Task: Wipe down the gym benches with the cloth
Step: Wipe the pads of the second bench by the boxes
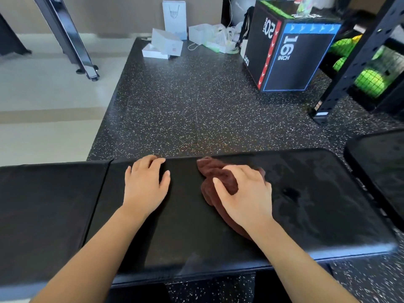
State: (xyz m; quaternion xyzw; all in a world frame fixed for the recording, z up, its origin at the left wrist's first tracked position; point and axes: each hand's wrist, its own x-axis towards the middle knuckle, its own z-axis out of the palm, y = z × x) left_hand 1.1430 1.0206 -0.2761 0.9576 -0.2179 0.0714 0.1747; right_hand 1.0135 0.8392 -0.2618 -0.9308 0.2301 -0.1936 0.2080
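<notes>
A black padded gym bench [317,204] runs left to right across the lower part of the head view, with a seam between two pads at the left. A bunched brown cloth [215,178] lies on the bench pad. My right hand [247,193] lies on top of the cloth with fingers spread, pressing it to the pad. My left hand [145,184] rests flat on the bench to the left of the cloth, its fingertips at the far edge. Dull smears show on the pad right of the cloth.
A second black bench pad [380,169] sits at the right edge. Beyond the bench is speckled rubber flooring [196,101], a black plyo box [288,55], a black rack upright [354,62] with green balls behind it, white boxes [166,44] and a metal leg [72,47].
</notes>
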